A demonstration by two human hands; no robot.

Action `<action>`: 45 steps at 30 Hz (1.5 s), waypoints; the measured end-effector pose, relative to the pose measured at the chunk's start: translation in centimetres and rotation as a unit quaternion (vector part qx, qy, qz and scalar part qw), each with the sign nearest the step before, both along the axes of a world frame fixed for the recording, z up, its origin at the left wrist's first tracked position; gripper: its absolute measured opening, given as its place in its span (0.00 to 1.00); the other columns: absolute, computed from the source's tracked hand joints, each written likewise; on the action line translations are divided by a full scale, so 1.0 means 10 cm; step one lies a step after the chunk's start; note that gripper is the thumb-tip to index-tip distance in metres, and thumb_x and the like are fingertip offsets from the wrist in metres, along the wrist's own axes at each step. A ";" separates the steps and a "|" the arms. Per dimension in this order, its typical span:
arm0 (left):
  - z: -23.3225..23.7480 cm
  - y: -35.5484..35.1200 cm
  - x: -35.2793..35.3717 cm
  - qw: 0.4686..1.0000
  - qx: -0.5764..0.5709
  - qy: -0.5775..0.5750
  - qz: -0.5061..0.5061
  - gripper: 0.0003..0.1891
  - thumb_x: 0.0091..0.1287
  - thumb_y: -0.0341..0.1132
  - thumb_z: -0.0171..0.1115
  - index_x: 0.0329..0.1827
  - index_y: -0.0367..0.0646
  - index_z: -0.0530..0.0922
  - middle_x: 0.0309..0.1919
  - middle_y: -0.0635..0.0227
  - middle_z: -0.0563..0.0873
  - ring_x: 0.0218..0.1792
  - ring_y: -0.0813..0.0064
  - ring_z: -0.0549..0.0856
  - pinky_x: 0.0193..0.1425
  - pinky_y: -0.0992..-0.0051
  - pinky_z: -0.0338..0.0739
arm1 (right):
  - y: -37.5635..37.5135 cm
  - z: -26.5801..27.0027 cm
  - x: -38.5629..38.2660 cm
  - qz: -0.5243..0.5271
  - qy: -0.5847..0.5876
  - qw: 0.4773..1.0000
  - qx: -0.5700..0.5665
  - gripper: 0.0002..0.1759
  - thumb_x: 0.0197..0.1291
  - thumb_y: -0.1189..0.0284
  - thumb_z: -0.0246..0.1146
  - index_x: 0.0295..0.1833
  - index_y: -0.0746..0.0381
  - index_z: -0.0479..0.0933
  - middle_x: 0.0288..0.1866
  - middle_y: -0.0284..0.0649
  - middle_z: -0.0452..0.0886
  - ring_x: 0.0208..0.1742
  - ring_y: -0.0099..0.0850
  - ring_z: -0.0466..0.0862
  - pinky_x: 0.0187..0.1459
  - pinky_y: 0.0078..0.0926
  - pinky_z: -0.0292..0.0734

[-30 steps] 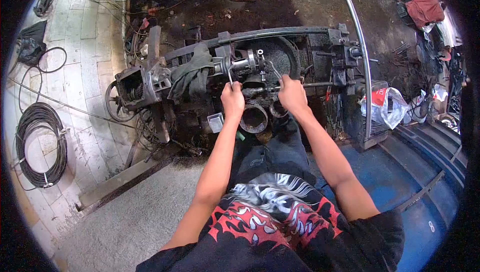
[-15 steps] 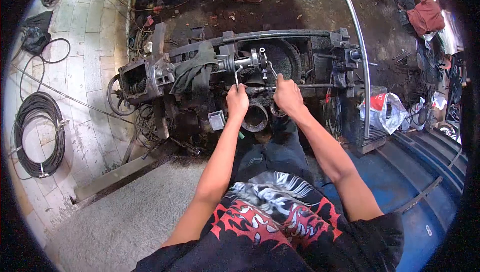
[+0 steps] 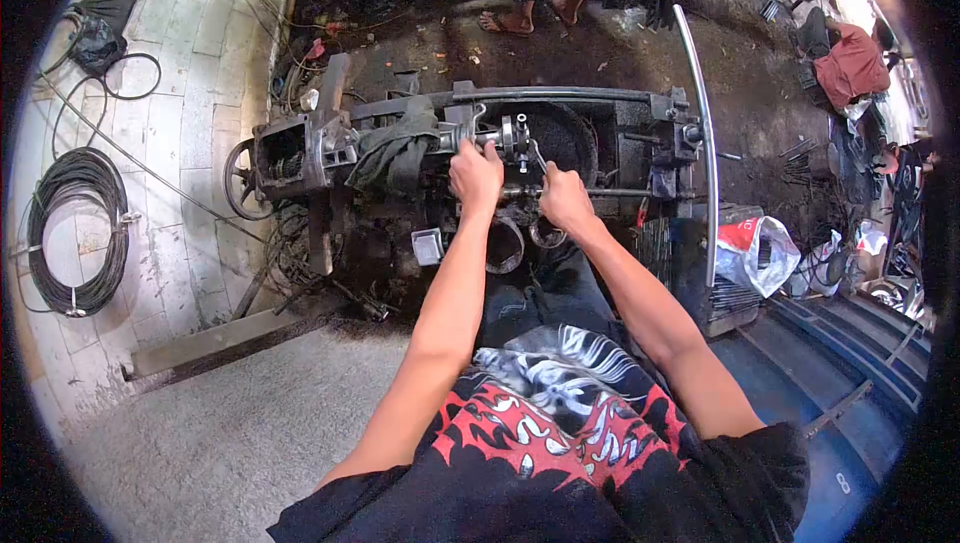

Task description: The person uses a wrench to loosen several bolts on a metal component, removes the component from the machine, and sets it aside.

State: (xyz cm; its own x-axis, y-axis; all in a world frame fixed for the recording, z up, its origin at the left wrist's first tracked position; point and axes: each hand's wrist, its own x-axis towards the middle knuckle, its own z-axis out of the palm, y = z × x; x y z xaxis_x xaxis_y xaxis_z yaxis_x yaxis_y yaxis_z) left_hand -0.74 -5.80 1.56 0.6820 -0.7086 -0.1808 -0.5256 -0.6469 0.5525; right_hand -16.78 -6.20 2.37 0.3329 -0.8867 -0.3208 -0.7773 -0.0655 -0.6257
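My left hand is closed round a metal wrench whose upper end stands at the shaft. My right hand grips a second wrench, angled up and left toward the same joint. Between the two tools lies a shiny metal coupling on a greasy steel frame. A dark cloth drapes over the shaft left of my hands. Below them are a round metal ring and a small clear box.
A long metal pipe rises at the frame's right end. Beside it lies a plastic bag. A coiled black cable is at the left. One person's bare feet show beyond the frame; another person is at upper right.
My left hand has moved up toward the shaft, and its wrench has shifted higher. My right hand stays near the joint with its wrench. The camera view has tilted slightly.
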 end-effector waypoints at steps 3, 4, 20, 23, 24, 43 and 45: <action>0.06 -0.05 0.05 0.998 0.030 -0.041 -0.036 0.21 0.63 0.46 0.67 0.44 0.33 0.76 0.36 0.43 0.85 0.42 0.41 0.85 0.46 0.49 0.78 | -0.01 -0.02 -0.01 0.001 0.001 1.000 -0.002 0.15 0.61 0.76 0.54 0.49 0.75 0.75 0.31 0.67 0.80 0.38 0.63 0.83 0.44 0.56 0.79; 0.07 -0.07 0.06 0.997 0.043 -0.038 -0.047 0.22 0.62 0.46 0.68 0.44 0.33 0.76 0.36 0.43 0.85 0.43 0.42 0.85 0.47 0.49 0.78 | 0.00 -0.01 -0.01 0.003 0.001 1.000 -0.006 0.15 0.61 0.76 0.54 0.49 0.75 0.75 0.31 0.67 0.80 0.38 0.63 0.83 0.43 0.57 0.79; 0.17 -0.18 0.10 0.994 0.069 -0.028 -0.086 0.20 0.57 0.38 0.71 0.45 0.34 0.75 0.38 0.43 0.86 0.43 0.43 0.86 0.48 0.51 0.79 | -0.02 -0.02 0.01 0.001 0.018 1.000 0.021 0.14 0.62 0.75 0.52 0.48 0.74 0.73 0.33 0.68 0.80 0.39 0.64 0.82 0.45 0.58 0.78; 0.16 -0.10 0.10 0.984 0.088 -0.044 -0.151 0.21 0.56 0.39 0.71 0.46 0.34 0.74 0.37 0.42 0.85 0.43 0.43 0.86 0.48 0.50 0.78 | -0.03 0.04 0.02 0.000 0.009 1.000 0.020 0.14 0.61 0.76 0.52 0.47 0.74 0.74 0.33 0.68 0.80 0.39 0.64 0.82 0.45 0.58 0.78; 0.22 -0.10 0.06 0.986 0.077 -0.036 -0.144 0.20 0.57 0.36 0.70 0.46 0.33 0.74 0.37 0.42 0.85 0.43 0.43 0.86 0.49 0.50 0.79 | -0.05 0.02 0.02 -0.003 0.009 1.000 0.017 0.14 0.61 0.76 0.52 0.47 0.74 0.74 0.33 0.68 0.80 0.39 0.64 0.82 0.45 0.58 0.78; 0.17 -0.26 0.08 0.966 0.071 -0.159 -0.192 0.18 0.57 0.32 0.66 0.47 0.33 0.71 0.33 0.46 0.86 0.38 0.47 0.87 0.42 0.53 0.81 | -0.04 -0.04 -0.01 0.022 0.042 0.999 0.011 0.19 0.58 0.77 0.53 0.54 0.75 0.73 0.35 0.66 0.81 0.40 0.63 0.83 0.45 0.55 0.79; 0.19 -0.20 0.08 0.966 0.077 -0.158 -0.192 0.18 0.58 0.33 0.67 0.46 0.33 0.71 0.33 0.46 0.86 0.37 0.46 0.87 0.42 0.53 0.81 | -0.03 -0.07 -0.03 0.018 0.043 0.999 0.003 0.20 0.58 0.77 0.54 0.55 0.75 0.73 0.35 0.66 0.81 0.40 0.62 0.83 0.45 0.55 0.79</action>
State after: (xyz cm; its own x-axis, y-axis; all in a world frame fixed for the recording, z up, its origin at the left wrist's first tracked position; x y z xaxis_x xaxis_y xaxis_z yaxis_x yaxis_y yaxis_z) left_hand 0.06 -7.84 3.43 0.4133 -0.9013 -0.1296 -0.8693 -0.4329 0.2388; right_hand -17.07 -6.51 1.68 0.3348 -0.8732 -0.3541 -0.8254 -0.0905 -0.5572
